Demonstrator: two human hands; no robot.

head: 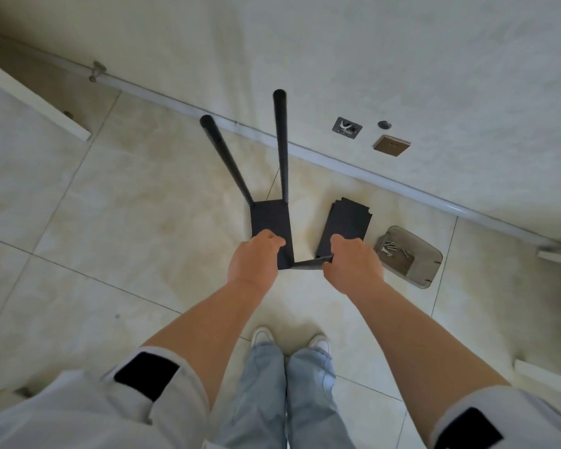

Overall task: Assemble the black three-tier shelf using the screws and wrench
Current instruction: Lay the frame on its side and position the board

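Tiled floor (110, 222), white wall (370, 59), baseboard (337, 160)

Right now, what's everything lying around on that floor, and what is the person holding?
Shelf panel with poles: one, black, two poles standing, held on the floor.
Loose pole: one, black, at the panel's near corner.
Spare panel: one, black, flat on the tiles, right of it.
Tray: one, grey, far right, holding silver screws.
Left hand: on the shelf panel.
Right hand: gripping the loose pole.
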